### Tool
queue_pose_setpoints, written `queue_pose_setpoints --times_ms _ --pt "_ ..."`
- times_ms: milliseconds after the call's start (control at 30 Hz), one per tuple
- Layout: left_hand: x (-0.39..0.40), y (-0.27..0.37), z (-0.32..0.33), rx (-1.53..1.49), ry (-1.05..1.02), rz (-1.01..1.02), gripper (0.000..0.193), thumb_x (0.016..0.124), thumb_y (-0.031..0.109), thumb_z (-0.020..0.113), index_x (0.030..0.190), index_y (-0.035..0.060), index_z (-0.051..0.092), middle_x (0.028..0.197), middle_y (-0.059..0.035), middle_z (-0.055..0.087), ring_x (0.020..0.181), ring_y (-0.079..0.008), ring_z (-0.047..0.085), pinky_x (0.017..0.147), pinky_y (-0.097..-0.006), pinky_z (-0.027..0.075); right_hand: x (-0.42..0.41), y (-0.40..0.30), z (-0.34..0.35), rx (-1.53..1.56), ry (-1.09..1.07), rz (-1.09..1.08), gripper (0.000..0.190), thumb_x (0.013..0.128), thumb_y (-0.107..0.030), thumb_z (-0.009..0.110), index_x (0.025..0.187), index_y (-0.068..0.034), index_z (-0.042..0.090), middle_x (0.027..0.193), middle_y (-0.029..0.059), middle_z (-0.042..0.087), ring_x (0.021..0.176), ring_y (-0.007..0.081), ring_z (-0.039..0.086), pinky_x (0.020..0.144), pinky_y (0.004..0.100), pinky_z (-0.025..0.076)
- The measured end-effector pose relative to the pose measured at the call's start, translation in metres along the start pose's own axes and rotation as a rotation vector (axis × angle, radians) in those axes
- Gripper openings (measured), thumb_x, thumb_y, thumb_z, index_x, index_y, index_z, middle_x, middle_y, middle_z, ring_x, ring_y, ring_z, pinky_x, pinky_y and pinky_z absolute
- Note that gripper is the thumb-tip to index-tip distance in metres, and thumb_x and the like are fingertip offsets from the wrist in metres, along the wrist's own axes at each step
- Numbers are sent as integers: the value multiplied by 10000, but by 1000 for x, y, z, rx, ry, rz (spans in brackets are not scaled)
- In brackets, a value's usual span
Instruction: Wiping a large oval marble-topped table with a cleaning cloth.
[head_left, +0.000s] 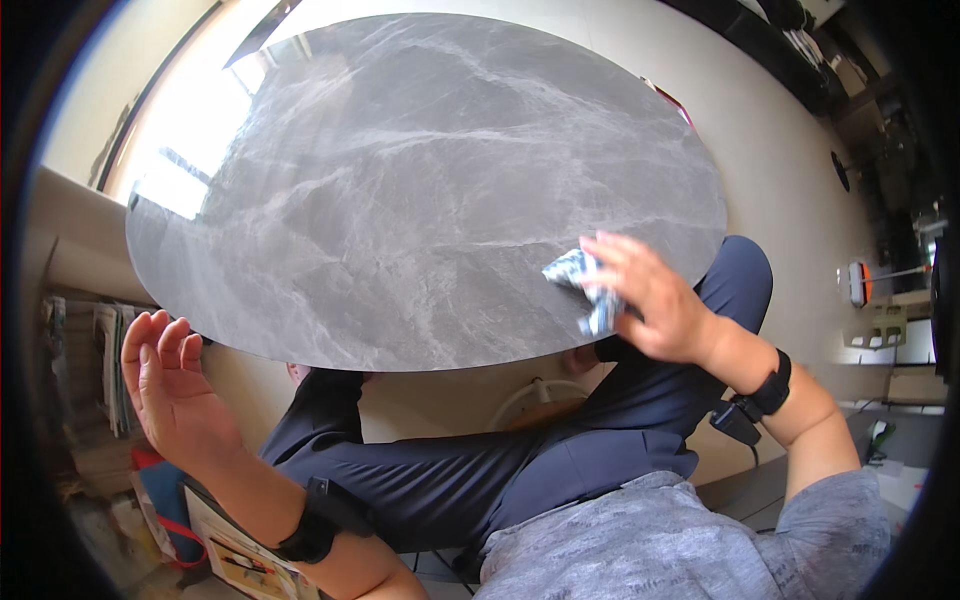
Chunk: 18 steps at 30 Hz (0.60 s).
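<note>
My right hand (656, 296) holds a crumpled blue-and-white cloth (574, 270) over the near right part of a grey marble-patterned table top (420, 195). Hand and cloth are slightly blurred, and part of the cloth is hidden under the fingers. Off the table's near left edge, my left hand (172, 390) is raised with its palm up and its fingers loosely curled and apart. It holds nothing. Bright window light reflects off the table's far left side.
My knees, in dark trousers (465, 472), are at the table's near edge. Papers or books (112, 367) stand at the left, beside a blue-and-red bag (169, 510). An orange-and-white object (860, 283) lies at the right. A dark piece of furniture (772, 52) stands far right.
</note>
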<state>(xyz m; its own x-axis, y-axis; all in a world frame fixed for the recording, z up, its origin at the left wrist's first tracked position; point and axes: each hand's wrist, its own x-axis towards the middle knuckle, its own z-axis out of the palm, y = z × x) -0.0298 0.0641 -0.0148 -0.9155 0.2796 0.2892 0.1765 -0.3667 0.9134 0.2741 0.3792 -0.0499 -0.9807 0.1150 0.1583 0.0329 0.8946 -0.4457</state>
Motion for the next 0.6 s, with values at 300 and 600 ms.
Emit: queue_pose_setpoints --times_ms 300,600 --pt "1 9 -22 -3 -26 31 375 929 168 430 1237 -46 441 1188 -147 531 1066 -220 538 902 -319 428 19 -35 64 -293 -149 -208 487 854 -222 481 1332 -140 443 1444 154 307 1347 302 273 1109 424 189" --pt "1 -4 0 37 51 0 302 913 133 449 1157 -38 502 1091 -136 574 974 -211 570 818 -298 449 122 -132 180 44 229 -383 344 850 -181 450 1144 -49 569 1271 137 485 1195 303 444 992 398 375"
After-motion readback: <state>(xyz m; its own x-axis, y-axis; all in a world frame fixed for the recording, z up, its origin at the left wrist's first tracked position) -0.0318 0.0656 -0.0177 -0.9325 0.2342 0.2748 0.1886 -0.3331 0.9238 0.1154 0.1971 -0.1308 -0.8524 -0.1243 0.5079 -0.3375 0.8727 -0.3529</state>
